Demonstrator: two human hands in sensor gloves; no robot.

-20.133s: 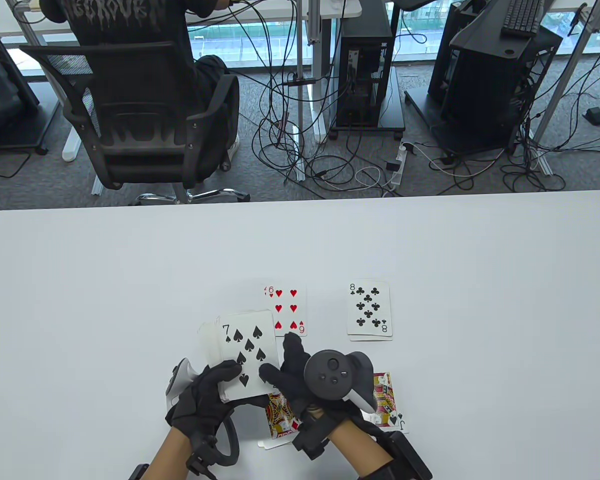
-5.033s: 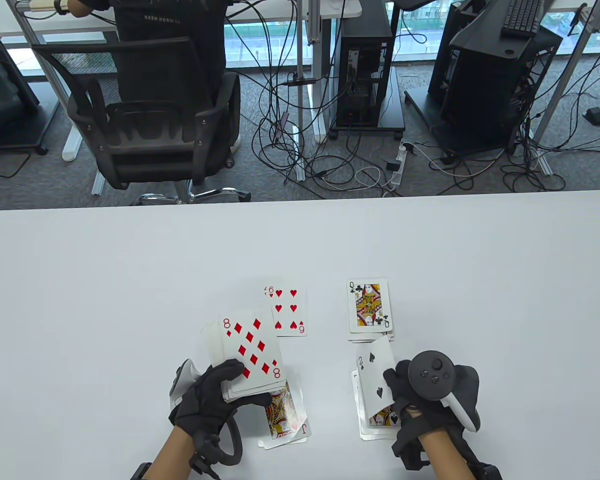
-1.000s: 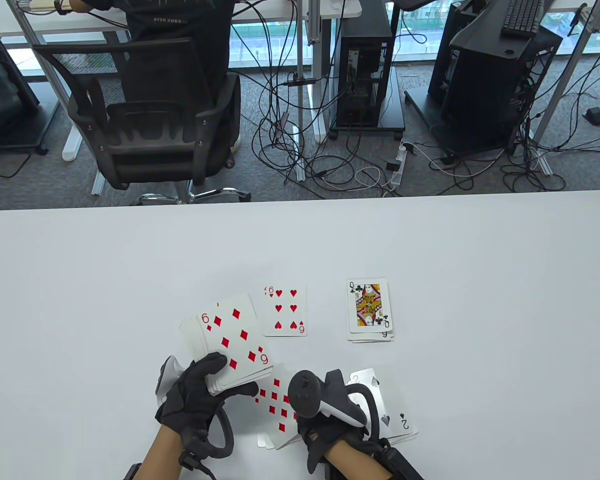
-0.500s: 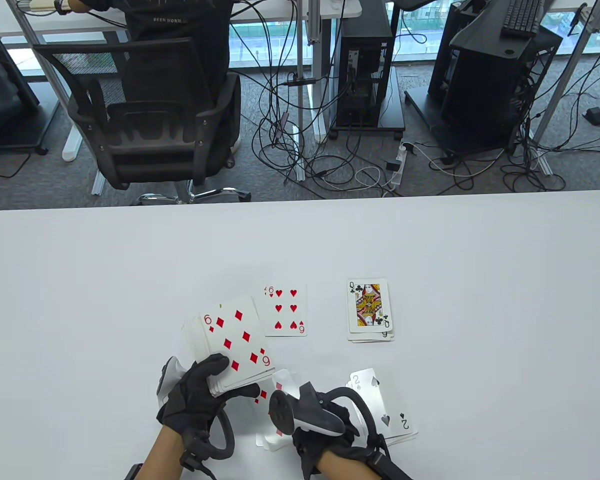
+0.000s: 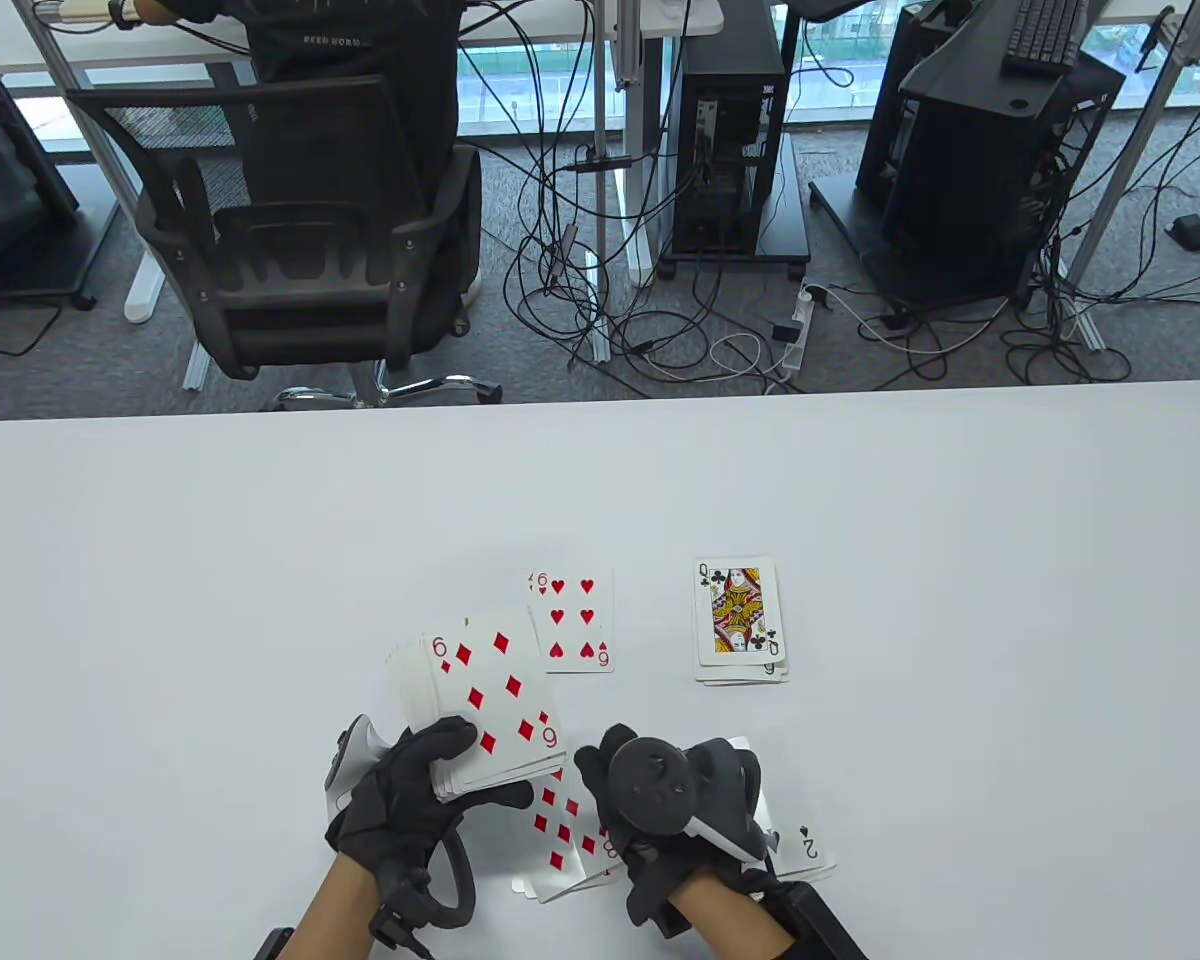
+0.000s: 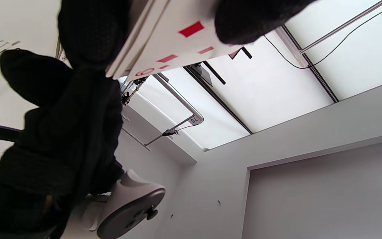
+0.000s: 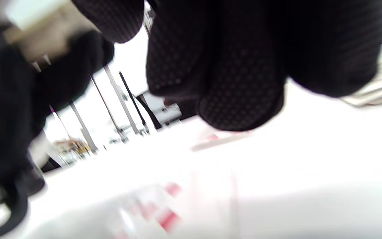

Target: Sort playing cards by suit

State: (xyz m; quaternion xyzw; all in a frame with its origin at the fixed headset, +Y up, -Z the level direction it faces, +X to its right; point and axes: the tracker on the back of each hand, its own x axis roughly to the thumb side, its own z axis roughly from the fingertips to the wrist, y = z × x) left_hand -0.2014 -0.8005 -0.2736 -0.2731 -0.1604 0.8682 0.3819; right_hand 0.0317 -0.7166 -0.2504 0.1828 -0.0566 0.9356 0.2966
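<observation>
My left hand [image 5: 422, 790] grips the face-up deck [image 5: 485, 705], six of diamonds on top. In the left wrist view the deck [image 6: 174, 36] sits between my thumb and fingers [image 6: 88, 36]. My right hand [image 5: 615, 775] hovers empty just right of the deck, over the diamond pile [image 5: 563, 835], which has the eight of diamonds on top. In the right wrist view its fingers [image 7: 237, 93] hang blurred above the table, holding nothing. The spade pile [image 5: 805, 850], two of spades on top, lies half hidden behind my right hand. The heart pile [image 5: 572, 620] and the club pile [image 5: 740, 620] lie farther back.
The white table [image 5: 210, 560] stretches wide to the left, right and back of the four piles. Beyond its far edge are an office chair [image 5: 290, 230] with a seated person, cables and computer towers on the floor.
My right hand left the eight of diamonds on the diamond pile and turned back up beside the deck. My left hand shifted the deck slightly right.
</observation>
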